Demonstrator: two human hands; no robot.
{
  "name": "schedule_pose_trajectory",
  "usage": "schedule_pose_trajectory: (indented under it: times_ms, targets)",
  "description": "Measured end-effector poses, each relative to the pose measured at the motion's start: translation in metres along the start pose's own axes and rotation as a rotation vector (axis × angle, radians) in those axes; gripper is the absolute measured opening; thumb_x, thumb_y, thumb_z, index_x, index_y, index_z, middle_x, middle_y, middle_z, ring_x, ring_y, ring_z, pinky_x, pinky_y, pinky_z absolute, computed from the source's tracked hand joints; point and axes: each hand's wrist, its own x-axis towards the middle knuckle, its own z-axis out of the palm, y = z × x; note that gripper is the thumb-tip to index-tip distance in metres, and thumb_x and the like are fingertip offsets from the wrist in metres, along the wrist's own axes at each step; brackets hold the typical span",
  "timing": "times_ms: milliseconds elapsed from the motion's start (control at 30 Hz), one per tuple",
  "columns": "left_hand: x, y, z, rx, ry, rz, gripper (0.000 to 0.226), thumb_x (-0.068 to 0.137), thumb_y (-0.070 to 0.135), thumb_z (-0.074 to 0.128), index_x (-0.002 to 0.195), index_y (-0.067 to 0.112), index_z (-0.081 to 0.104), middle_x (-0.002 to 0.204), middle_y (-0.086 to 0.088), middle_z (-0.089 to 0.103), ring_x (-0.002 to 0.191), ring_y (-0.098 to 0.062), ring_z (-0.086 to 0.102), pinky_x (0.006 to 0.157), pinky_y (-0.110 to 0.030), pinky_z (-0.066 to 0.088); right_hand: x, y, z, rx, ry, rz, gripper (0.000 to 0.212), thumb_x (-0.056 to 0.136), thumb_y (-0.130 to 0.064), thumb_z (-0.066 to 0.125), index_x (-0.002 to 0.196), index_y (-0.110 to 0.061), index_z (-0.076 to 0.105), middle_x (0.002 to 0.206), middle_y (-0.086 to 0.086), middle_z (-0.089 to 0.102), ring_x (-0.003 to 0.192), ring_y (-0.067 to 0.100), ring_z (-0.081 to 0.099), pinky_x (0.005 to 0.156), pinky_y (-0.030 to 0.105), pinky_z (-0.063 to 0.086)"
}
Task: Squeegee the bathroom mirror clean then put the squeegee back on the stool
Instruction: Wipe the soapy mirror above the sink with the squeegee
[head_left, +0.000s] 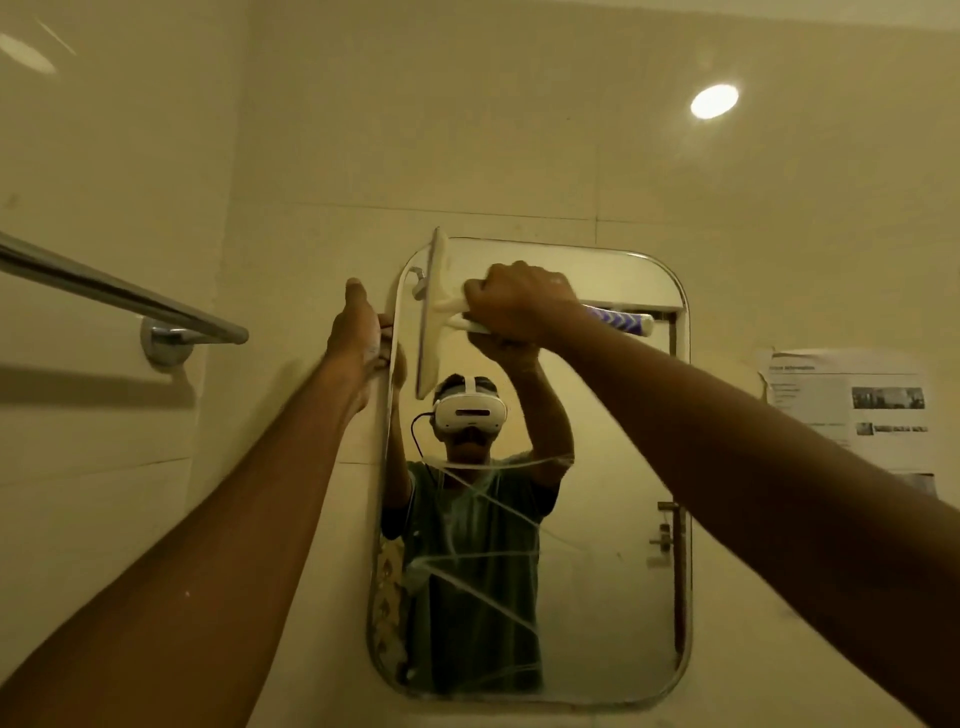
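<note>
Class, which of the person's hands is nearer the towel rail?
Left. The left hand touches the mirror edge right of the towel rail; the right hand grips the squeegee farther right.

Right hand grips squeegee against mirror top; left hand on mirror edge.
</note>
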Motion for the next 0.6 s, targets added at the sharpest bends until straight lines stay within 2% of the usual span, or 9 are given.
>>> schedule_pose_trajectory:
  times_ms: [67,133,200,267,333,433,500,600]
  targets:
    - [0.001,-0.001,-0.002,-0.016,0.0,0.006,0.07,0.096,0.059,0.015,0.077,0.01,0.062,0.064,-0.005,0.061,0.051,-0.015,0.052,0.054,-0.027,0.044,-0.021,0.039,-0.004,-0.052,-0.025,-0.006,0.032,0.1,-0.042,0.039,0.079,-0.019,0.046,0.068,-0.002,0.045,0.058,0.012,0.045,0.05,0.026,0.031]
    - [0.002,-0.004,-0.002,0.002,-0.001,0.023,0.067,0.096,0.057,0.018,0.082,0.01,0.063,0.068,-0.006,0.062,0.056,-0.016,0.054,0.056,-0.027,0.043,-0.052,0.088,-0.002,-0.062,-0.009,0.107,0.029,0.099,-0.038,0.045,0.088,-0.012,0.049,0.07,-0.001,0.043,0.062,0.019,0.049,0.052,0.03,0.036]
    - [0.005,-0.01,-0.001,0.049,0.02,0.062,0.06,0.096,0.052,0.024,0.088,0.009,0.064,0.074,-0.008,0.063,0.064,-0.019,0.056,0.06,-0.03,0.045,-0.085,0.128,0.004,0.015,-0.012,0.317,0.03,0.1,-0.033,0.041,0.08,-0.012,0.046,0.076,0.008,0.053,0.066,0.024,0.054,0.054,0.033,0.041]
    - [0.006,-0.013,0.0,0.11,0.059,0.107,0.047,0.094,0.042,0.034,0.085,0.009,0.065,0.076,-0.008,0.066,0.069,-0.023,0.059,0.069,-0.035,0.05,-0.109,0.147,0.009,0.175,-0.002,0.512,0.036,0.102,-0.036,0.034,0.073,-0.018,0.045,0.076,0.01,0.057,0.062,0.02,0.053,0.052,0.029,0.036]
    - [0.007,-0.015,-0.002,0.216,0.097,0.159,0.037,0.091,0.034,0.041,0.084,0.008,0.068,0.079,-0.008,0.07,0.075,-0.026,0.065,0.081,-0.041,0.056,-0.118,0.152,0.009,0.231,0.055,0.627,0.039,0.101,-0.041,0.032,0.071,-0.019,0.045,0.071,0.007,0.055,0.06,0.019,0.05,0.052,0.027,0.031]
    - [0.008,-0.016,-0.007,0.369,0.112,0.232,0.034,0.094,0.031,0.044,0.085,0.008,0.067,0.084,-0.012,0.071,0.08,-0.028,0.069,0.081,-0.045,0.057,-0.117,0.137,-0.002,0.264,0.086,0.614,0.05,0.101,-0.047,0.029,0.069,-0.015,0.048,0.064,0.006,0.054,0.054,0.018,0.048,0.052,0.026,0.032]
    - [0.008,-0.018,-0.009,0.436,0.114,0.267,0.035,0.097,0.033,0.045,0.081,0.009,0.065,0.084,-0.013,0.071,0.076,-0.028,0.069,0.078,-0.044,0.058,-0.11,0.119,-0.008,0.419,0.107,0.533,0.06,0.101,-0.055,0.026,0.065,-0.013,0.051,0.059,0.005,0.052,0.05,0.017,0.047,0.05,0.025,0.036]
    - [0.006,-0.02,-0.01,0.517,0.122,0.325,0.04,0.099,0.034,0.043,0.084,0.004,0.066,0.084,-0.016,0.07,0.075,-0.029,0.069,0.075,-0.045,0.059,-0.095,0.09,-0.014,0.621,0.169,0.443,0.048,0.101,-0.049,0.033,0.076,-0.015,0.054,0.068,0.004,0.054,0.055,0.015,0.048,0.047,0.024,0.039]
